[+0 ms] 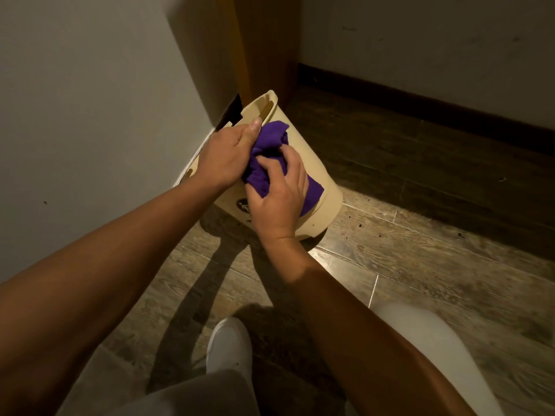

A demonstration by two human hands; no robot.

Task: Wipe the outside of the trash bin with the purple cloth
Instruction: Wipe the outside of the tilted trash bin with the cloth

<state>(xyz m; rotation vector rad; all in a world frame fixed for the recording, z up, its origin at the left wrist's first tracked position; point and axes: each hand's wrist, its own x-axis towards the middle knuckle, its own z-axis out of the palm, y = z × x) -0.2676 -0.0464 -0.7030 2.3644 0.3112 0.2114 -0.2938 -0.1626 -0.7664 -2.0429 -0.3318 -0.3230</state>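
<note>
A cream plastic trash bin (326, 187) is tipped toward the left wall, its open rim up at the left and its base low on the floor. The purple cloth (271, 139) lies bunched against the bin's outer side. My left hand (223, 154) grips the cloth's upper left part, thumb stretched toward the rim. My right hand (279, 193) presses the cloth's lower part against the bin, with purple fabric sticking out to its right. A dark round logo shows on the bin just left of my right hand.
A pale wall (90, 115) runs close along the left. A wooden door frame (264, 46) stands behind the bin, with a dark baseboard (420, 106) to its right. The wood-look floor (420, 265) spreads to the right. My white shoe (229, 345) is below the bin.
</note>
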